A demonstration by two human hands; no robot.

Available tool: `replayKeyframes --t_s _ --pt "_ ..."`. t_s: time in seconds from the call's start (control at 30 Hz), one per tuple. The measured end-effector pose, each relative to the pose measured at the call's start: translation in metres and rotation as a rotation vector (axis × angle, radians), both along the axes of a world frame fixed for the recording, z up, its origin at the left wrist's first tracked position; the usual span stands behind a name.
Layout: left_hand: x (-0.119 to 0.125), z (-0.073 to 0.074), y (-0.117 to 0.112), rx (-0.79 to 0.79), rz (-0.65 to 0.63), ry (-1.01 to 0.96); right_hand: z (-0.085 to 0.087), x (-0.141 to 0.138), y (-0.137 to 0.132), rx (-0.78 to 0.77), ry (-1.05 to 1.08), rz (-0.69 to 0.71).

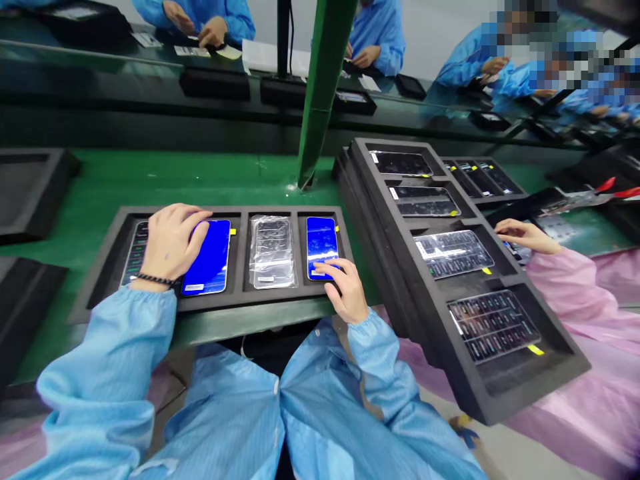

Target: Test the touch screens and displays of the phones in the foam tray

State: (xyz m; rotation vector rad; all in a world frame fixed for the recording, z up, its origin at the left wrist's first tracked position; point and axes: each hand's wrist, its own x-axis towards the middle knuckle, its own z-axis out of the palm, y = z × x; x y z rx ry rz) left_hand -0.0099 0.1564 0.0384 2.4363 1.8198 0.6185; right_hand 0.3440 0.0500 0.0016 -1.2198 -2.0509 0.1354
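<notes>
A dark foam tray (243, 303) lies in front of me, its compartments holding smartphones. My left hand (173, 243) rests palm down over the left compartment, fingers apart and slightly bent. Partly under it are a smartphone with a dark screen (134, 252) and a smartphone lit solid blue (210, 257). The middle compartment holds a smartphone in wrinkled clear film (273, 253). On the right, my right hand (345, 287) reaches with spread fingers to the lower part of another blue-lit smartphone (321, 237). Its fingertips appear to touch the screen; neither hand grips anything.
Stacked foam trays (420, 293) with several smartphones stand close on my right. A green post (320, 93) rises behind my tray. More dark trays (25, 193) lie at the left. A pink-sleeved co-worker's hand (527, 235) is at the right; blue-clad people work across the bench.
</notes>
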Motion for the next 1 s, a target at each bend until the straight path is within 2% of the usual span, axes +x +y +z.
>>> replayKeyframes --t_s 0.1,0.2,0.3,0.4,0.6,0.77,1.0 --pt "0.001 -0.009 -0.049 0.094 0.052 -0.050 -0.002 0.002 -0.001 0.012 0.003 -0.023" --pt "-0.001 -0.029 -0.098 0.232 0.138 -0.144 -0.004 0.002 0.000 0.025 -0.006 -0.011" --pt "-0.007 -0.046 -0.124 0.170 0.177 -0.097 -0.005 0.002 0.002 0.026 -0.027 0.020" --pt "-0.015 -0.055 -0.130 0.056 0.159 -0.064 -0.005 0.002 0.003 0.028 -0.033 0.027" --pt "-0.020 -0.063 -0.131 0.185 0.186 -0.203 -0.006 0.003 0.001 0.051 0.008 -0.025" --pt "-0.022 -0.067 -0.132 0.161 0.157 -0.140 -0.008 0.002 0.002 0.048 0.008 -0.021" --pt "-0.017 -0.065 -0.131 0.187 0.228 -0.234 -0.012 0.002 0.002 0.033 0.078 -0.040"
